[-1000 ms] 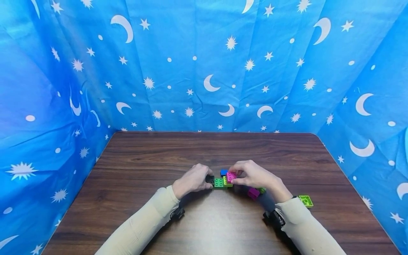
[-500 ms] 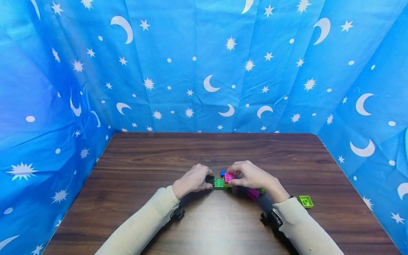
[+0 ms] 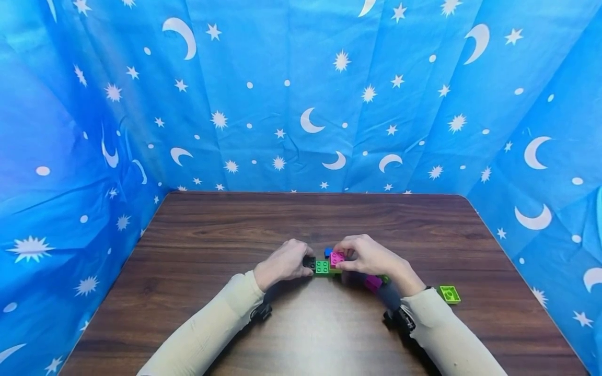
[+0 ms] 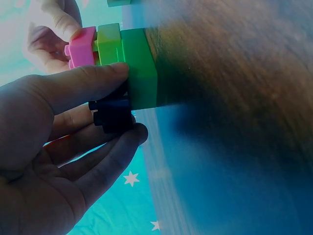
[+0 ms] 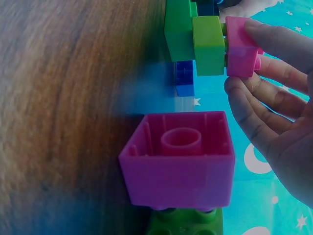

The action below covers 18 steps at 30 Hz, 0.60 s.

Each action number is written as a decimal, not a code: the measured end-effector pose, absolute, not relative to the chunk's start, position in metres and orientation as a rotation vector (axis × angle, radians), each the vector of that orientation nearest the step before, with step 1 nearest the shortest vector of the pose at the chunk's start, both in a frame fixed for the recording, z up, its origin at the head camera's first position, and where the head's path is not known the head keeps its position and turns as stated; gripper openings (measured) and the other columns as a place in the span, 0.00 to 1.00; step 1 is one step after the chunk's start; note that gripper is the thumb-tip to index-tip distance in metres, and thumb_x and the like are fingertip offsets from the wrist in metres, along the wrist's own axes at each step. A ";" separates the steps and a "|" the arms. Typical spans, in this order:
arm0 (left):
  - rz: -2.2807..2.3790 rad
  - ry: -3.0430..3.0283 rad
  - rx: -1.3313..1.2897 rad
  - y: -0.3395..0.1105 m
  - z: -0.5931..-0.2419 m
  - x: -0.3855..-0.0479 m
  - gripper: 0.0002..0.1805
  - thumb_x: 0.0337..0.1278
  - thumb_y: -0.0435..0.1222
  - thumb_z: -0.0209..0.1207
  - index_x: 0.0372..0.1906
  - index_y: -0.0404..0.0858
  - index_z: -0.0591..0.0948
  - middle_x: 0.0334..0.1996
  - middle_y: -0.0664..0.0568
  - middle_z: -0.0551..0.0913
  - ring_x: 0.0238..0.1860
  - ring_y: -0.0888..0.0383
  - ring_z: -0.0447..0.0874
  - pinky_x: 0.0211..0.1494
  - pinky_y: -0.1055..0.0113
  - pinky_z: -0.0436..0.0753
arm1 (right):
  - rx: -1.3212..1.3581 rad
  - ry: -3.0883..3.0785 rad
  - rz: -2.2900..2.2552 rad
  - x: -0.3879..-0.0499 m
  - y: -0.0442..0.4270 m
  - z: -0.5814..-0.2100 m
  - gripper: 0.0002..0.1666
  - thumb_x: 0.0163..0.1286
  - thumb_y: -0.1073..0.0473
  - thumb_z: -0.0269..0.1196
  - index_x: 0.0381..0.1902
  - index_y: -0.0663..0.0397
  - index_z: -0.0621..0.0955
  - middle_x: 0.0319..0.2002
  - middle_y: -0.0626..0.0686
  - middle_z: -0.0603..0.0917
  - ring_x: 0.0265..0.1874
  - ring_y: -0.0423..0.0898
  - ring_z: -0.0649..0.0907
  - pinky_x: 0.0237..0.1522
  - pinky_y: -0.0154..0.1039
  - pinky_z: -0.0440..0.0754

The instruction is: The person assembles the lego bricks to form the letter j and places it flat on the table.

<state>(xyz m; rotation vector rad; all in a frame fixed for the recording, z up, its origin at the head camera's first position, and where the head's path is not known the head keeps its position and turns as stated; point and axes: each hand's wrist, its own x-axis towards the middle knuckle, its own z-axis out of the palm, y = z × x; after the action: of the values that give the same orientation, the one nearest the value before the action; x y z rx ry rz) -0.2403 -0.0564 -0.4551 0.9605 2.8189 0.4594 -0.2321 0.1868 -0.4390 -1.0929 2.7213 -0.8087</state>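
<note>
The pink brick has shifted left over the lime brick.

Free tabletop is stretching between the sleeves, while a magenta brick and blue brick are crowding the right hand

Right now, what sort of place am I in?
Perhaps a curtained-off play or recording corner: blue moon-and-star cloth hangs behind and beside the wood-grain table, which holds colourful toy bricks.

Left grip part-hides black brick; right-wrist bottom edge crops green brick.
</note>
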 end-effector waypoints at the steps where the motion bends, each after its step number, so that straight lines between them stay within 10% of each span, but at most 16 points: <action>1: 0.461 2.817 0.958 -0.056 -0.455 -0.240 0.18 0.46 0.42 0.73 0.44 0.41 0.87 0.34 0.53 0.87 0.31 0.62 0.80 0.35 0.71 0.80 | -1.093 2.717 -0.811 -0.232 0.187 -0.439 0.15 0.64 0.53 0.68 0.46 0.52 0.85 0.38 0.45 0.83 0.35 0.45 0.82 0.38 0.41 0.83; 18: 0.457 2.826 0.950 -0.054 -0.453 -0.239 0.18 0.46 0.43 0.73 0.43 0.41 0.87 0.34 0.54 0.87 0.31 0.63 0.80 0.36 0.70 0.80 | -1.087 2.723 -0.799 -0.234 0.186 -0.439 0.13 0.64 0.53 0.68 0.44 0.51 0.85 0.36 0.44 0.83 0.33 0.38 0.81 0.36 0.36 0.82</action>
<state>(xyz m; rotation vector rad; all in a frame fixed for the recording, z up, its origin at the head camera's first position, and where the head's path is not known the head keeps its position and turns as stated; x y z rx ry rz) -0.2392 -0.0543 -0.4527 0.9495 2.8259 0.4567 -0.2336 0.1856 -0.4389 -1.0865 2.7227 -0.7990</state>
